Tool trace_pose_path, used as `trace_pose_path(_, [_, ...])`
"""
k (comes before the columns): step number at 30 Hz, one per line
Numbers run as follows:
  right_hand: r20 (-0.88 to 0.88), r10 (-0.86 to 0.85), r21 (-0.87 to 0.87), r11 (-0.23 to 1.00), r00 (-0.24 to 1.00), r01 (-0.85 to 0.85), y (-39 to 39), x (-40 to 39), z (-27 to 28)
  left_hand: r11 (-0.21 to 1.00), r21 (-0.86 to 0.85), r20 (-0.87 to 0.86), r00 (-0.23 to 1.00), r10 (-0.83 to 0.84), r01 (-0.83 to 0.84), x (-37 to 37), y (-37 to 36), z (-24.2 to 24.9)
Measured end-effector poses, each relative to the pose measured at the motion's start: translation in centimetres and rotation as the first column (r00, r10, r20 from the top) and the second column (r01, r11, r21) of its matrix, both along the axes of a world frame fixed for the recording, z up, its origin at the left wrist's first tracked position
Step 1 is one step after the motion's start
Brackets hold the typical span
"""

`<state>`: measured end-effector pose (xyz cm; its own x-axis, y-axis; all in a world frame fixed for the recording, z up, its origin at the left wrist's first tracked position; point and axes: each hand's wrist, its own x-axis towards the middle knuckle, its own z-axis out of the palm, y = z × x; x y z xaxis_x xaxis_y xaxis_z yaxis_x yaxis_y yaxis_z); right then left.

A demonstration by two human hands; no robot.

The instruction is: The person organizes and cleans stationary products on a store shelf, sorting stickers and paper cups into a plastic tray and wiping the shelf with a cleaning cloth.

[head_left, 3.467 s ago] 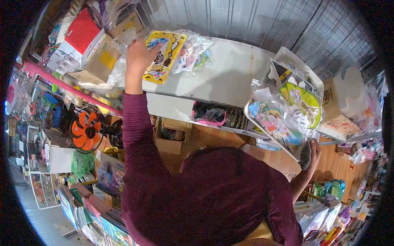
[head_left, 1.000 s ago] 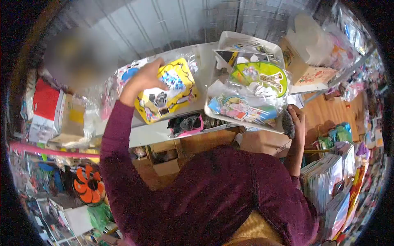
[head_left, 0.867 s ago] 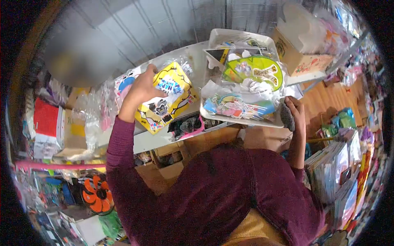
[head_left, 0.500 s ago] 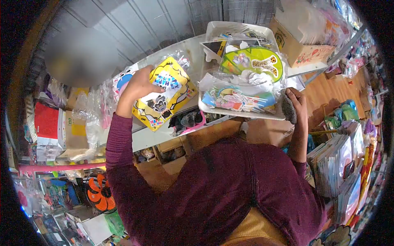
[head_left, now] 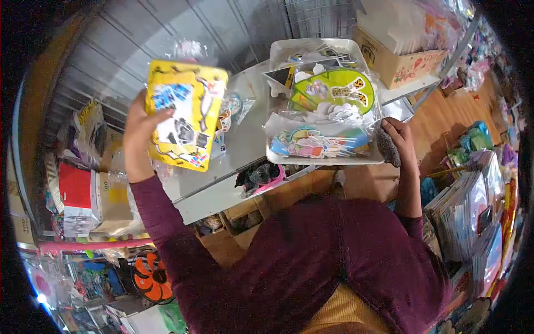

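My left hand grips a yellow birthday packet by its left side, thumb across the front. Black wavy trim and a dark cartoon figure are printed on the packet, which is raised over the left end of the shelf. At the right edge of a white tray, my right hand is closed around a dark grey cloth. Inside the tray lie a green party cutout with a leopard-print bow and a clear bag of picture sticks. Whether the right fingers also press the tray cannot be seen.
The grey shelf runs beneath the tray, with other clear-wrapped cutouts behind the packet. A cardboard box stands at the back right. Stacked plastic sleeves fill the right side; an orange-bladed fan is at lower left.
My left hand has lifted the yellow birthday packet off the shelf area, up and to the left, turning it more upright. My right hand stays by the tray with the cloth.
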<state>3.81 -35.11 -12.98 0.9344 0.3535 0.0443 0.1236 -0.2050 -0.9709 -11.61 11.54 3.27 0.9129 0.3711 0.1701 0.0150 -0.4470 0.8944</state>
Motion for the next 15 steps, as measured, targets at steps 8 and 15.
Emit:
trace_pose_path(8, [0.041,-0.016,-0.027,0.999,0.999,0.017,0.1,-0.2,0.1,0.760,-0.041,0.059,0.761,-0.646,0.648,13.1,-4.5,4.8])
trace_pose_path(15, [0.137,-0.082,-0.024,0.996,0.987,0.086,0.4,-0.7,0.2,0.470,0.269,-0.359,0.540,-0.761,0.841,29.0,-13.5,-1.5])
